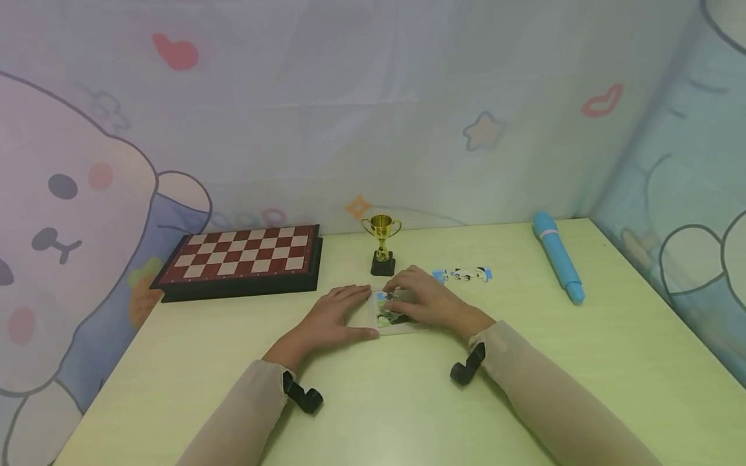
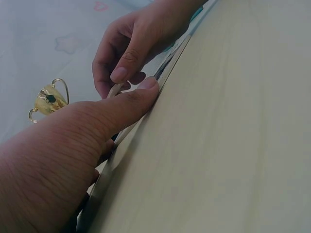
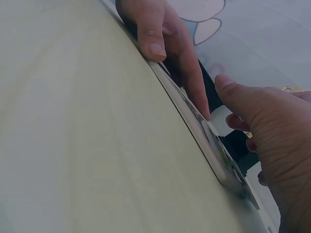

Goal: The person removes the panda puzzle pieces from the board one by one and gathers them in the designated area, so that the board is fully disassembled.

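Observation:
A small picture puzzle in a white tray [image 1: 398, 331] lies at mid-table, seen nearly edge-on in both wrist views. My left hand [image 1: 332, 321] holds the tray's left side, thumb [image 2: 148, 83] along the near edge and fingers toward the far left corner. Over the puzzle, my right hand [image 1: 428, 301] has thumb and fingers bent downward. In the left wrist view a pale, thin puzzle piece [image 2: 115, 90] shows at its thumb tip, raised above the tray. Its fingers hide part of the picture. Several loose puzzle pieces [image 1: 466, 274] lie beyond the right hand.
A gold trophy cup [image 1: 381, 226] on a black base stands just behind the tray. At the back left lies a red and white chessboard [image 1: 241, 254]. A blue cylindrical object [image 1: 558, 257] lies toward the right edge. A printed cloth [image 1: 373, 116] hangs behind the table.

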`<state>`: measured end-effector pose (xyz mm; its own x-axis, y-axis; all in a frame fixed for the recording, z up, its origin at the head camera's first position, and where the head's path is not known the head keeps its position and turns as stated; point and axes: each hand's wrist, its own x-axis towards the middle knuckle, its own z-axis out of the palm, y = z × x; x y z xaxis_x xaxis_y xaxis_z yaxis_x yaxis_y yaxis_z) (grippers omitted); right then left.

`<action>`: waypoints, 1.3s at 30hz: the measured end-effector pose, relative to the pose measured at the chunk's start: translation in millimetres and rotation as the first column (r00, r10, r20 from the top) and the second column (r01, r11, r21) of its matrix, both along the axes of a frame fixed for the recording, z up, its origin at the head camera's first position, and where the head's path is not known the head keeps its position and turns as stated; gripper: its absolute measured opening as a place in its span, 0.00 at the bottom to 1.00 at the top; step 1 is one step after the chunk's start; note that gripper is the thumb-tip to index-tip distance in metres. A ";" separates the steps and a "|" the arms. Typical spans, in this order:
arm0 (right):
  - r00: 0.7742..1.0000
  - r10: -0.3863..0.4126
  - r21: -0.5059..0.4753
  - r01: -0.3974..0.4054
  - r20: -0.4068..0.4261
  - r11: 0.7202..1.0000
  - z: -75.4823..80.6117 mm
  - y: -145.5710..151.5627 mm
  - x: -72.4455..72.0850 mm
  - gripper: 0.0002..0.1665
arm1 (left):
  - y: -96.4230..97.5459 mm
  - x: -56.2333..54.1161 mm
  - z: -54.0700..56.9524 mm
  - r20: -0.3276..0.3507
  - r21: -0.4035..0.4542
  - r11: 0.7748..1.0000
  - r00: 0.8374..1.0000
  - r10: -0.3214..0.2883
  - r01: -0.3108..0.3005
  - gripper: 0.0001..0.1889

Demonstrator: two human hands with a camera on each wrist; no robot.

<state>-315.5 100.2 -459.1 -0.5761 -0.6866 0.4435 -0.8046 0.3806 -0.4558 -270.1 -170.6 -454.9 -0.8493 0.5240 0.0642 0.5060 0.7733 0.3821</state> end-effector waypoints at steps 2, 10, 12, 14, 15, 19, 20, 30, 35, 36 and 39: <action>1.000 -0.022 0.005 0.022 0.010 1.000 0.9 5.1 0.3 0.17 | 0.4 -0.1 -0.3 0.001 0.000 1.000 1.000 -0.001 0.001 0.50; 0.988 -0.142 0.020 0.141 0.064 0.990 1.8 39.0 -1.4 0.19 | 1.3 -0.7 -0.2 -0.006 -0.010 1.000 1.000 -0.002 0.002 0.50; 0.986 -0.158 0.017 0.157 0.061 0.987 1.7 49.2 -1.4 0.19 | 1.5 -0.9 -0.3 -0.003 -0.015 1.000 1.000 -0.001 0.001 0.50; 0.985 -0.164 0.013 0.164 0.046 0.986 1.8 59.4 -1.3 0.19 | 1.6 -0.8 -0.2 0.000 -0.014 1.000 1.000 -0.001 0.001 0.50; 0.985 -0.167 0.013 0.167 0.033 0.986 1.5 64.6 -1.4 0.20 | 1.7 -0.5 -0.1 0.001 -0.013 1.000 1.000 0.000 0.000 0.50; 0.982 -0.189 0.001 0.189 -0.024 0.982 -2.3 85.1 -3.1 0.20 | 2.2 0.5 0.2 0.002 -0.004 1.000 1.000 0.001 -0.001 0.50; 0.980 -0.197 -0.003 0.197 -0.034 0.980 -3.7 89.7 -3.7 0.19 | 2.2 0.7 0.4 0.001 -0.002 1.000 1.000 0.001 -0.001 0.50; 0.987 -0.160 -0.009 0.160 -0.022 0.987 -8.8 109.2 -4.1 0.15 | 1.8 -1.0 -0.9 -0.008 -0.007 1.000 1.000 -0.006 0.006 0.49; 0.987 -0.158 -0.004 0.158 -0.008 0.987 -8.9 108.7 -2.5 0.15 | 1.4 -2.0 -2.4 -0.003 -0.002 1.000 1.000 -0.008 0.008 0.50; 0.987 -0.158 -0.002 0.158 -0.007 0.987 -9.3 108.7 -2.8 0.15 | 1.3 -2.0 -2.6 -0.001 -0.001 1.000 1.000 -0.006 0.006 0.50; 0.987 -0.160 0.001 0.161 -0.015 0.987 -10.8 108.3 -4.4 0.15 | 1.1 -2.1 -2.5 -0.003 0.002 1.000 1.000 -0.006 0.006 0.50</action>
<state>-319.9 208.5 -470.0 -0.6722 -0.5867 0.4515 -0.7397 0.5064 -0.4433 -272.2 -169.5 -457.4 -0.8458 0.5292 0.0677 0.5119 0.7693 0.3823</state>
